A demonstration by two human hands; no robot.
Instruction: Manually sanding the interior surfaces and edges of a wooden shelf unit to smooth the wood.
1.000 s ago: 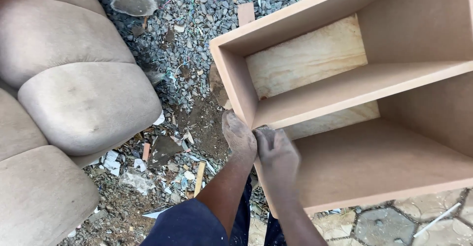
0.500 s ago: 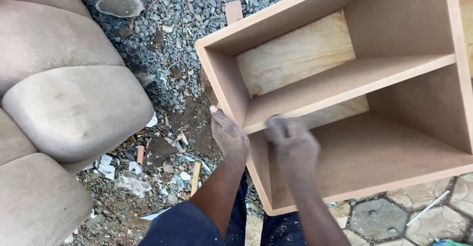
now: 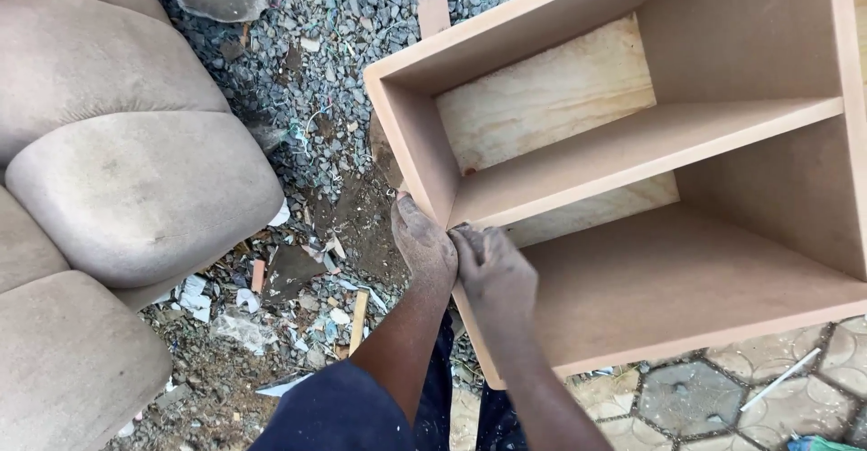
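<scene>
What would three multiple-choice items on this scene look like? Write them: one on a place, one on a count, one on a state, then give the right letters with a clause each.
1. Where do both hands meet on the wooden cabinet?
A. At the left side panel, where the middle shelf joins it
B. On the far right edge
C. On the pale back board

2. How many open compartments does the cabinet show?
A. One
B. Two
C. Four

3. How does the left hand sit?
A. Raised clear of the wood
B. Resting on the beige sofa
C. Pressed against the outside of the side panel

Answers:
1 A, the left hand and the right hand touch at the shelf joint.
2 B, one shelf splits the box into two spaces.
3 C, its palm lies on the panel's outer face, away from the sofa.
</scene>
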